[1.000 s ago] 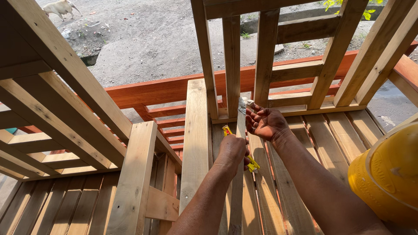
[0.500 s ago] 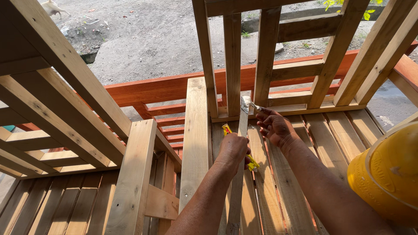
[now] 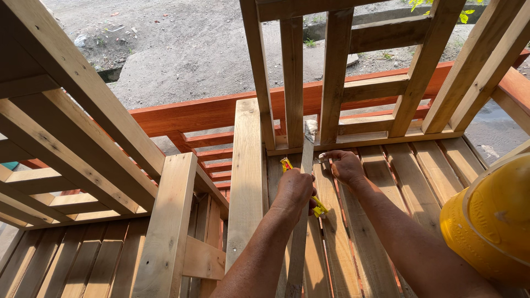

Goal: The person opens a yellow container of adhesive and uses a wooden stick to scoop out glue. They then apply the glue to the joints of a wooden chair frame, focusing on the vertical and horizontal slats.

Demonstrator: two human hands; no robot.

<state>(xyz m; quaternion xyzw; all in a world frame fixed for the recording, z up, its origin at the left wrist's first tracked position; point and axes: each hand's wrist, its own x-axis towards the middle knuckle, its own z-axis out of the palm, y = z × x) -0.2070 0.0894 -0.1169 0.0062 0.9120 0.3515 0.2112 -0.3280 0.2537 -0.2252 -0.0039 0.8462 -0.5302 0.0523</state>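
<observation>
- Head view, looking down over a slatted wooden frame (image 3: 386, 182) of pale planks, with the person's two bare forearms reaching forward across it.
- The left hand (image 3: 294, 189) is closed in a fist around a tool with a yellow and red handle (image 3: 287, 164); the handle shows just above the knuckles and again just below them. What kind of tool it is cannot be told.
- The same hand rests against a narrow loose wooden strip (image 3: 303, 182) that runs lengthwise along the slats, its far end reaching the upright bars.
- The right hand (image 3: 346, 165) lies just to the right of the strip, fingers curled narrowly with the tips pinched together on a slat; whether it holds anything small cannot be told.
- Beyond the strip stand upright wooden bars (image 3: 292, 72), blocking the way forward.
- Left of the strip rises a broad upright plank (image 3: 247, 165), and past it more slatted frames (image 3: 72, 143).
- Behind the bars runs a reddish wooden rail (image 3: 204, 113), then bare dirt ground (image 3: 182, 44).
- Far right of the strip, a yellow hard hat (image 3: 491, 221) fills the lower corner.
</observation>
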